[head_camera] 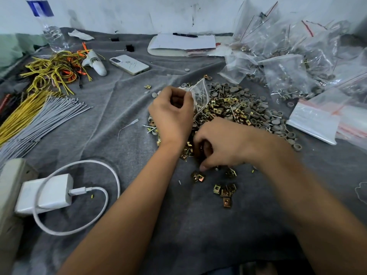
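A grey-clothed surface (99, 120) meets a scuffed white wall (139, 12). Mid-right lies a pile (244, 108) of small hardware. The left grip (171, 114) pinches a small clear bag (199, 94) (crumpled) at the pile's far-left edge. The right grip (220, 143) curls over brass clips (197, 176) nearer; whether it grasps any, I cannot tell.

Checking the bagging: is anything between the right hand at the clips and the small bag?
Nothing visible. The left hand holds the bag over the pile; the right hand reaches among clips just beside it.
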`<state>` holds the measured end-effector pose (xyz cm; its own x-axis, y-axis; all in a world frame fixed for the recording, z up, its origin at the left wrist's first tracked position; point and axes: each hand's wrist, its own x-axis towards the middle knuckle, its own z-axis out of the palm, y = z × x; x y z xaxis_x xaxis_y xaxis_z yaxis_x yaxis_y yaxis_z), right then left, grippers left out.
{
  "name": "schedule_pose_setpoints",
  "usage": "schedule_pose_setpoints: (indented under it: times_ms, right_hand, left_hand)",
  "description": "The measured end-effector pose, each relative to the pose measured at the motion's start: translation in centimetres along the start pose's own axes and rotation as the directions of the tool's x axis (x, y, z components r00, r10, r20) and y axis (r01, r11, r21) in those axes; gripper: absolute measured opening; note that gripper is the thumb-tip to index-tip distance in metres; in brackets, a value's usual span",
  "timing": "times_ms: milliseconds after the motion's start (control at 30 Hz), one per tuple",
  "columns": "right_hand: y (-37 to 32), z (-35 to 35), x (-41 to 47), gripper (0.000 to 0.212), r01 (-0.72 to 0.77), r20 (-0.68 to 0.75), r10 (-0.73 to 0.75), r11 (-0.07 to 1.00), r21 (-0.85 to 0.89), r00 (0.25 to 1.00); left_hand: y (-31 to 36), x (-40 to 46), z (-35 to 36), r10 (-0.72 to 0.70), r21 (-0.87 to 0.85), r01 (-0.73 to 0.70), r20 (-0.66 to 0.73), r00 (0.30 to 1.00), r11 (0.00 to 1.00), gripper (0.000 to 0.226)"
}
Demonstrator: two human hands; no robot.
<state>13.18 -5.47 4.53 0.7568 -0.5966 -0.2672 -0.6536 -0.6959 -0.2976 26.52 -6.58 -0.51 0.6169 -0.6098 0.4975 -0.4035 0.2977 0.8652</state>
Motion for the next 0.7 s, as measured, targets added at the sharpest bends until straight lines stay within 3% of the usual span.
schedule_pose_setpoints:
  times_ms: [133,200,367,533,700]
  right_hand:
    - [-0.7,0.2,0.3,0.016,-0.002,-0.019,-0.001,0.991,-0.131,1.0]
    - [-0.6,0.2,0.2,0.025,-0.013,-0.072,0.004,0.992,-0.125,0.997]
    - [0.2,-0.2,0.3,0.023,-0.041,-0.245,0.033,0.999,-0.029,0.969]
    - [0.7,0.1,0.0,0.026,0.014,-0.228,0.043,0.97,0.244,0.973]
    - [1.4,-0.3,-0.3,0.023,0.05,-0.318,0.042,0.959,0.278,0.947]
  left_hand:
    - [0.1,0.0,0.0,-0.003,-0.001,0.003,-0.001,1.0,1.0,0.018]
    - [0.0,0.0,0.0,-0.009,0.0,0.009,0.0,1.0,1.0,0.019]
    - [0.2,0.0,-0.1,-0.006,0.0,0.006,-0.005,1.0,1.0,0.017]
    - [0.2,0.0,-0.1,-0.015,-0.008,0.015,0.002,1.0,1.0,0.017]
    - [0.3,0.0,-0.2,-0.029,-0.003,0.029,0.022,0.999,1.0,0.018]
